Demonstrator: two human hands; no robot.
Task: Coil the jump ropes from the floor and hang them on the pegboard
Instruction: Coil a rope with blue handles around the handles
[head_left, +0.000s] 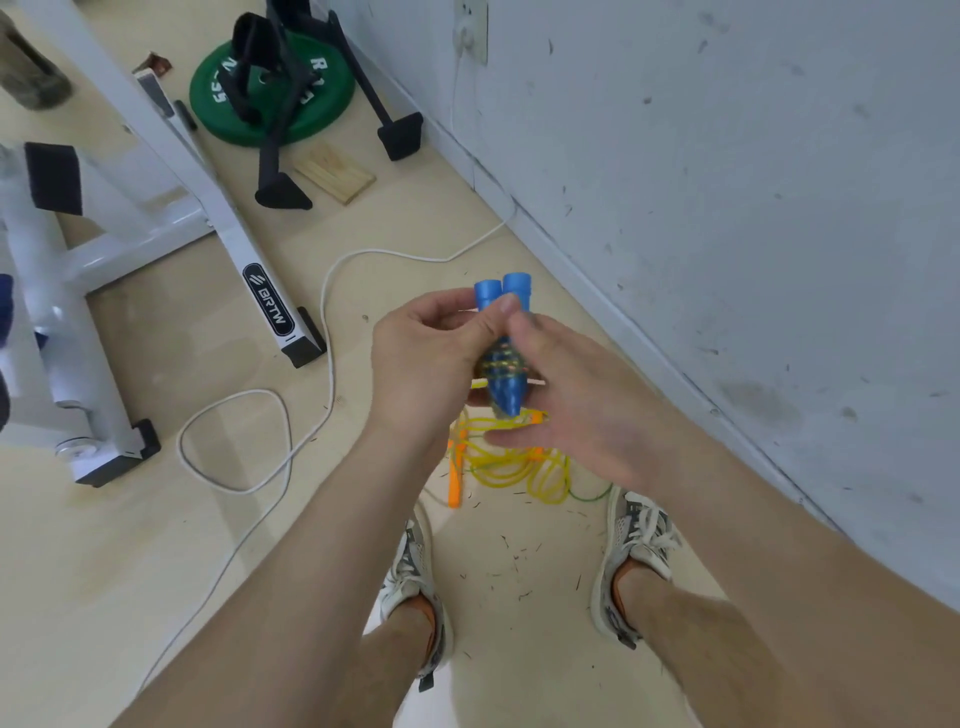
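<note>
Two blue jump-rope handles (503, 384) stand side by side in mid-air, with their rope wound around them near the lower end. My left hand (426, 364) grips the pair from the left, its thumb lying across the upper part. My right hand (571, 400) is on the right side of the handles, fingers spread and blurred, and whether it holds the rope end is unclear. Below the hands, a yellow jump rope (511, 467) with orange handles (455, 483) lies tangled on the floor in front of my shoes. No pegboard is in view.
A white cable (322, 312) loops over the floor from a wall outlet (470, 31). A white bench frame (156, 223) stands at left, with a green weight plate (270, 98), black stand legs and a wooden block (335, 174) beyond. A scuffed wall (727, 208) runs along the right.
</note>
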